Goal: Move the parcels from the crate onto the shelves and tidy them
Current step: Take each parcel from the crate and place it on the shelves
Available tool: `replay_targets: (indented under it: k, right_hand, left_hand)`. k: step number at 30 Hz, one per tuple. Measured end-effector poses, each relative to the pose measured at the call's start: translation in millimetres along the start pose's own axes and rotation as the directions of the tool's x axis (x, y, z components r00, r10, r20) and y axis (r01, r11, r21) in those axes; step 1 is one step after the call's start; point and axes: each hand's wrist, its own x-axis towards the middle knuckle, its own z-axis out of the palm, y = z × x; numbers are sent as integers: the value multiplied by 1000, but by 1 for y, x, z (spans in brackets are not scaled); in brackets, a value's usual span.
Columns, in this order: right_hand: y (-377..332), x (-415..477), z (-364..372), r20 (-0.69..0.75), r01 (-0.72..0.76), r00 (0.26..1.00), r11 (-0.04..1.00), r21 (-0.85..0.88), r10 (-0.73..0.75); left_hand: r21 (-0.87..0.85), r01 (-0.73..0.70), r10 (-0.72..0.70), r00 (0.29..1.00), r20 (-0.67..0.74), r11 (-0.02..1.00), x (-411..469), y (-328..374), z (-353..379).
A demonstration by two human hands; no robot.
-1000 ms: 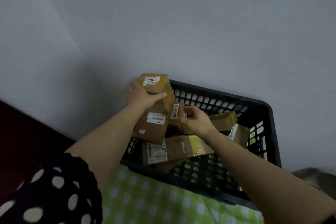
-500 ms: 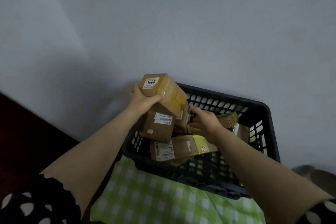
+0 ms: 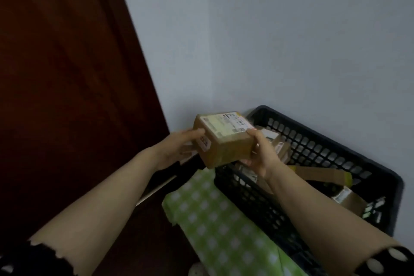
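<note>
You hold the brown parcel (image 3: 226, 141) between both hands, raised just over the near-left corner of the black crate (image 3: 318, 148). Your left hand (image 3: 179, 148) holds its numbered end, and your right hand (image 3: 259, 154) grips the opposite end. Other parcels (image 3: 322, 173) lie in the crate, beside a green checked cloth (image 3: 212, 219).

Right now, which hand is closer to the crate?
Right. The right hand is over a corner of the crate, gripping the parcel; the left hand grips its other side, outside the rim.
</note>
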Motion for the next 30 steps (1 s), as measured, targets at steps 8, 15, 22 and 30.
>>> replay_targets:
  k: [8,15,22,30]
  right_hand:
    - [24,-42,87,491,202,865,967,-153,-103]
    - [60,-75,147,673,225,740,941,-254,5]
    - [104,-113,187,772,337,620,841,-424,141]
    - [108,-123,220,850,488,511,771,-409,128]
  left_hand:
    - [-124,105,-134,958,-253,987,-128,-22,-50]
    - [-293,-64,-47,933,-356,954,-200,-55,-81]
    - [-330,-217,84,924,-373,919,-244,-81,-105]
    - [-276,-266,138,903,-407,923,-268,-84,-121]
